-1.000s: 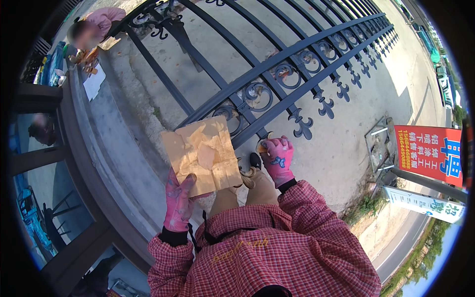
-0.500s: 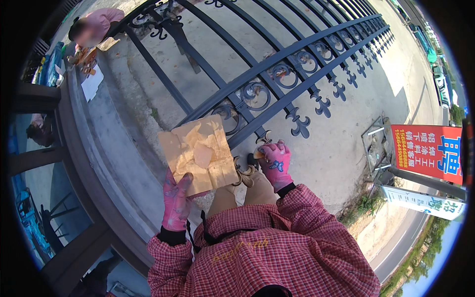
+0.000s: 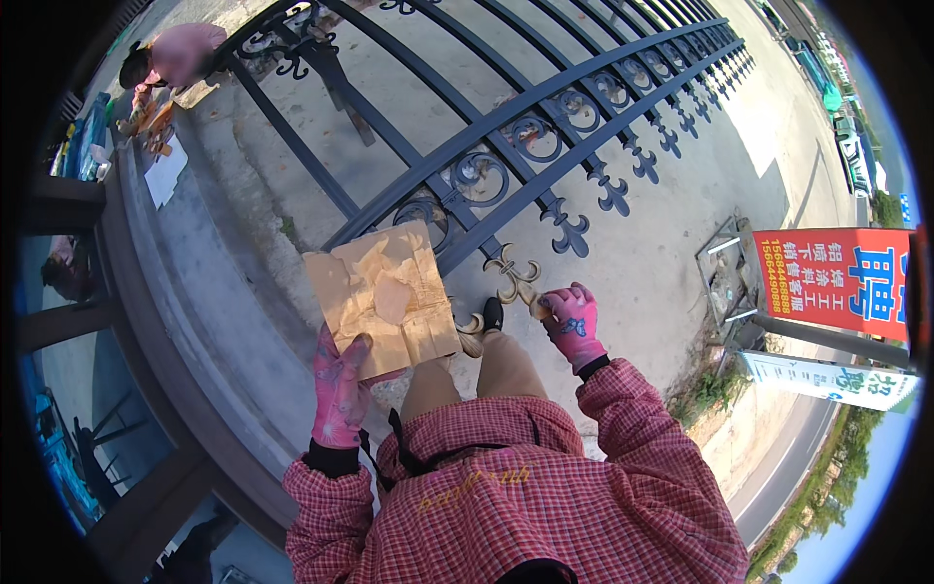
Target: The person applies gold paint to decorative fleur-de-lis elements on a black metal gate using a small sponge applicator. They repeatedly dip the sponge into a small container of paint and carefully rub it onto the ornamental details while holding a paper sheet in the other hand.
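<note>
My left hand [image 3: 341, 389], in a pink glove, grips the lower left edge of a creased brown cardboard sheet [image 3: 420, 292] with a pale patch in its middle. The sheet covers a corner of the dark metal fence [image 3: 477, 216]. My right hand [image 3: 574, 326], also pink-gloved, is closed at the pointed tip of a gold-coloured finial [image 3: 508, 275]. Something small and tan shows at its fingertips, too small to name. Another gold finial [image 3: 470, 337] sits partly behind the sheet's right edge. Finials farther along, such as this dark one [image 3: 566, 230], are unpainted gold.
A person in pink [image 3: 185, 54] crouches at the far left beside white paper [image 3: 166, 172] on a ledge. Brown metal framing [image 3: 156, 350] runs down my left. To the right are a red sign [image 3: 827, 277], a white sign [image 3: 827, 380] and a metal frame [image 3: 725, 273].
My right hand has moved down and to the right, from over the gold finial to its tip, so more of the finial shows. The left hand still holds the sheet. The view has shifted slightly.
</note>
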The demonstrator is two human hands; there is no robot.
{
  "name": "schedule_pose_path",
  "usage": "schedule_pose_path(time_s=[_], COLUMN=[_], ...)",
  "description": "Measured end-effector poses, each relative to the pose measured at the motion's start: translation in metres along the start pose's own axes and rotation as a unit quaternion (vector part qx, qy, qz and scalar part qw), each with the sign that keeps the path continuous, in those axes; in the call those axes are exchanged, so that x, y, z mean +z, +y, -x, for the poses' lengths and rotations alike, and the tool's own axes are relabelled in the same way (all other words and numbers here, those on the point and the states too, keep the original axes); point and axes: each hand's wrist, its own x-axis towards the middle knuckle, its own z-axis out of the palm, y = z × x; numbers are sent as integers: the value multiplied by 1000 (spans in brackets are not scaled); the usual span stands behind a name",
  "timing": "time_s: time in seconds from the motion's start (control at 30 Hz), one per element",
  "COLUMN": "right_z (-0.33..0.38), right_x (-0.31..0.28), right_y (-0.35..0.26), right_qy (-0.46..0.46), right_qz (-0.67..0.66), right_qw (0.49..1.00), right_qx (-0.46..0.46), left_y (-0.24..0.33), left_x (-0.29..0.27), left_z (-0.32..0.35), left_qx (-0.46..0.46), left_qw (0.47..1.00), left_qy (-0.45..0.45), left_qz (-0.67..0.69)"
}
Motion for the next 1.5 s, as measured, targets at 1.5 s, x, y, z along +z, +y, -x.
schedule_pose_path(time_s=[1.5], right_z=[-76], right_x=[-136], right_y=[21], right_qy=[19], right_qz=[-131], right_qw=[976], right_qx=[-175], left_y=[-87], left_x=[151], left_z=[-10], left_qx=[-13], left_qw=[998], left_qy=[32], left_qz=[56])
